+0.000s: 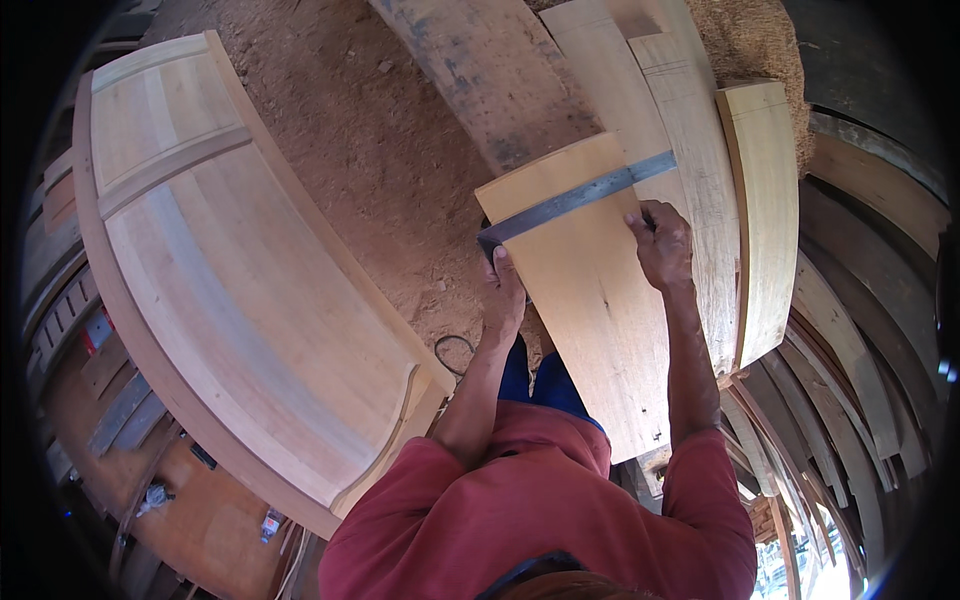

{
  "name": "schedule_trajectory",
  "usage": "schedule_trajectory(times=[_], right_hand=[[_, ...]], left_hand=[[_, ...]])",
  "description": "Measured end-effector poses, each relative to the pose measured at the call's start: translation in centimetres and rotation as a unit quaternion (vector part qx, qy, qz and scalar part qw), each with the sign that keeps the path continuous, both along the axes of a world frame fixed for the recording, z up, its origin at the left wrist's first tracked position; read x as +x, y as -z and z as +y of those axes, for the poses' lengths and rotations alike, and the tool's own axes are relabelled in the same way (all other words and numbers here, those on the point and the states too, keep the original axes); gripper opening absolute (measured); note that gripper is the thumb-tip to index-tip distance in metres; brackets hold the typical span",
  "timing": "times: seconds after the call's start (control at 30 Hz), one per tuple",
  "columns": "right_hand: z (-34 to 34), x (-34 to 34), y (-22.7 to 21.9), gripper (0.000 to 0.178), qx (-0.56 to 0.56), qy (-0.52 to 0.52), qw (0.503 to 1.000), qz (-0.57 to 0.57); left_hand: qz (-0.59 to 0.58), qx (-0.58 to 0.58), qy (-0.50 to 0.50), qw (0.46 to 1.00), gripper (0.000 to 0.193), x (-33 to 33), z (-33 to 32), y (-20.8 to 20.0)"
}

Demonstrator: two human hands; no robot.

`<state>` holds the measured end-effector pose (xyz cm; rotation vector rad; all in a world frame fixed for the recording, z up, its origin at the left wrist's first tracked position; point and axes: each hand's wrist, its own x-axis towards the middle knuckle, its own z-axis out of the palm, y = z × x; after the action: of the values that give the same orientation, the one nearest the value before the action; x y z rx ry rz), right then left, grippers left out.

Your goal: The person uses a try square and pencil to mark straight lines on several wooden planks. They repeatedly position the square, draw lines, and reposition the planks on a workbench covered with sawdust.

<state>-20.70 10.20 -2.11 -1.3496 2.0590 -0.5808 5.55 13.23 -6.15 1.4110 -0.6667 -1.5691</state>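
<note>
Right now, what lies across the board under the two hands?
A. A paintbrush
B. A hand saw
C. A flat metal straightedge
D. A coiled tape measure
C: a flat metal straightedge lies across the pale board; the left hand presses its near end, and the right hand rests beside it.

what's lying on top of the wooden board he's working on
A dark metal ruler lies across the board near its far end. The left hand presses the ruler's near end; the right hand rests beside it. Anything held in that hand is hidden.
</note>
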Motion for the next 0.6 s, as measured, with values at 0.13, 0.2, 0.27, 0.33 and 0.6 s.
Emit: schedule_trajectory(times=[0.13,0.2,0.27,0.33,0.6], right_hand=[[-0.2,0.2,-0.3,0.021,-0.002,-0.007,1.0,0.012],[-0.3,0.3,-0.4,0.02,0.0,0.001,1.0,0.001],[-0.4,0.3,-0.5,0.02,0.002,-0.001,1.0,-0.001],[-0.3,0.1,-0.6,0.019,0.002,-0.014,1.0,0.006],[-0.2,0.4,-0.3,0.019,0.005,0.005,1.0,0.001]], left_hand=[[0.001,0.019,0.001,1.0,0.041,-0.1,-0.2,-0.5],[-0.004,-0.001,0.003,1.0,0.043,-0.3,-0.3,-0.8],[-0.007,-0.002,0.002,1.0,0.043,-0.4,-0.5,-1.1],[-0.007,0.002,-0.001,1.0,0.044,-0.5,-0.6,-1.2],[-0.018,0.0,0.019,1.0,0.044,-0.1,-0.5,-1.1]])
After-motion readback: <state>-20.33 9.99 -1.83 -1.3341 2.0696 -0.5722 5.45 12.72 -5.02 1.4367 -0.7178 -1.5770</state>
